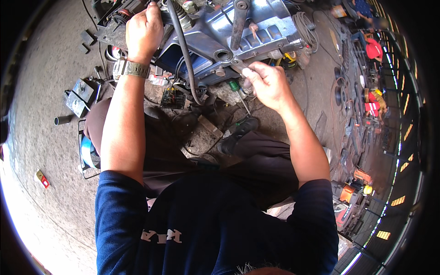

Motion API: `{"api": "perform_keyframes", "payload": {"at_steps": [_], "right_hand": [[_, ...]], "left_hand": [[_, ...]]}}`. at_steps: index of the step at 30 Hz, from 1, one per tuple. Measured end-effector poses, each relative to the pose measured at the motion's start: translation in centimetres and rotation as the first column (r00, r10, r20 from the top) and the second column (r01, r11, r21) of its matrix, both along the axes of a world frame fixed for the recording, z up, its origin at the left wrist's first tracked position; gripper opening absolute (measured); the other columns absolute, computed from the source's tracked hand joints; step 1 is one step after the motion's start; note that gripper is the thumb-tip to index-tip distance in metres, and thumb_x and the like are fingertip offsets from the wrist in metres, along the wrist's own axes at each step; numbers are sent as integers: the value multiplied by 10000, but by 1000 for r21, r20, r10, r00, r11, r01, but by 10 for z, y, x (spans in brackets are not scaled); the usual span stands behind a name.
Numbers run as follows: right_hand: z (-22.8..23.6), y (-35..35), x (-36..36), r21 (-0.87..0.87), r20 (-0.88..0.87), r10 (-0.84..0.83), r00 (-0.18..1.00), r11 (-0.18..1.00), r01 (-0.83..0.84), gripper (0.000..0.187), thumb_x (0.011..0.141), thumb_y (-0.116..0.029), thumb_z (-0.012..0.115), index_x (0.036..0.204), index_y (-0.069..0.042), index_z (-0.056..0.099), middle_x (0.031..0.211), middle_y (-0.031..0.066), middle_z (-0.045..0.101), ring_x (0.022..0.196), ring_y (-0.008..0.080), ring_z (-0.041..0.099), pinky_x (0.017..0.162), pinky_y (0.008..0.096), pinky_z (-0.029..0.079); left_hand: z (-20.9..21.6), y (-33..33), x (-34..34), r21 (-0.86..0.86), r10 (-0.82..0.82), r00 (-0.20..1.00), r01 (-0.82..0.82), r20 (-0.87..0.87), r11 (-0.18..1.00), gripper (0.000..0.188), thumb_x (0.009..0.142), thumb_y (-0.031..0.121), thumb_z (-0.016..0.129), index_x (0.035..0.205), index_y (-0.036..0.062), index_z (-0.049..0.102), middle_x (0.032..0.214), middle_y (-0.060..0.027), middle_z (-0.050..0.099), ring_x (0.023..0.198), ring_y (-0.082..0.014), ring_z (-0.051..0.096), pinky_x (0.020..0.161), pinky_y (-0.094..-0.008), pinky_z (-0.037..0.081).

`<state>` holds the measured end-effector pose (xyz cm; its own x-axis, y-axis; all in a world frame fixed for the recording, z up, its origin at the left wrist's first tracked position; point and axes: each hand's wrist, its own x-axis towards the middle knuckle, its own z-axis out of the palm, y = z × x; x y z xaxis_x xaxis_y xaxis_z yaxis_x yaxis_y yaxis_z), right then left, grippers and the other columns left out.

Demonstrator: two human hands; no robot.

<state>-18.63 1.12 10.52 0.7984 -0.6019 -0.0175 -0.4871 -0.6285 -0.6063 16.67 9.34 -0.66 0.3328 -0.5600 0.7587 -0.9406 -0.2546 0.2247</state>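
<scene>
A large silvery metal machine housing (pixel 270 34) lies in front of me, with a round bore at its near corner. My right hand (pixel 270 85) is closed around a flat grey wrench (pixel 239 66), whose far end meets the housing beside that bore. Just below the wrench is a screwdriver with a green handle (pixel 234 85), its shaft pointing down towards my shoe. My left hand (pixel 145 34), with a watch on the wrist, is closed in a fist left of the housing, among dark machine parts (pixel 112 34). Whatever it grips is hidden. A dark curved hose (pixel 183 46) runs between my hands.
Metal blocks (pixel 81 91) and a short pipe (pixel 63 120) lie on the concrete floor at left. A coiled cable (pixel 305 27) rests at the housing's right end. Tools and small parts (pixel 174 97) clutter the ground beneath it. Other people (pixel 373 48) are far right.
</scene>
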Motion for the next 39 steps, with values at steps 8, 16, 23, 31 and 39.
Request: {"api": "perform_keyframes", "payload": {"at_steps": [8, 16, 23, 31, 39], "right_hand": [[19, -9, 13, 347, -182, -40, 982, 932, 102, 403, 1078, -356, 541, 932, -20, 707, 670, 17, 643, 583, 70, 554, 562, 230, 452], [54, -17, 19, -30, -416, 49, 908, 997, -68, 427, 1045, -359, 555, 849, -9, 700, 714, 181, 677, 668, 330, 667, 672, 445, 506], [72, -1, 10, -232, -360, -58, 931, 972, -30, 336, 997, -290, 606, 911, 12, 727, 808, 257, 691, 810, 440, 698, 761, 503, 541], [26, 31, -31, 238, -48, -134, 990, 961, 142, 180, 1071, -147, 542, 1130, -55, 685, 827, -23, 648, 733, 63, 598, 641, 232, 505], [-89, 70, 6, 365, 200, -375, 905, 886, 286, 188, 1052, -152, 551, 1108, -44, 694, 792, 41, 711, 675, 103, 656, 650, 280, 542]], "left_hand": [[20, 5, -12, -66, -103, 910, 83, -402, 994, 267, 1036, 200, 471, 948, 0, 624, 779, -210, 665, 726, -458, 641, 670, -509, 509], [40, -4, -26, -105, -139, 961, 117, -237, 988, 497, 1082, 319, 388, 795, 0, 637, 739, -223, 659, 699, -466, 623, 672, -516, 490], [43, -10, -32, 80, -55, 996, 60, -63, 995, 185, 1008, 122, 509, 1002, -21, 626, 818, -220, 699, 718, -398, 694, 631, -475, 554], [55, -1, -39, -113, -124, 992, 122, -13, 986, 85, 916, 33, 547, 919, -46, 578, 683, -213, 625, 597, -419, 632, 560, -500, 504], [48, -3, -34, -114, -99, 995, 100, 16, 988, 99, 930, 50, 552, 933, -40, 593, 686, -201, 623, 608, -402, 635, 560, -493, 501]]}}
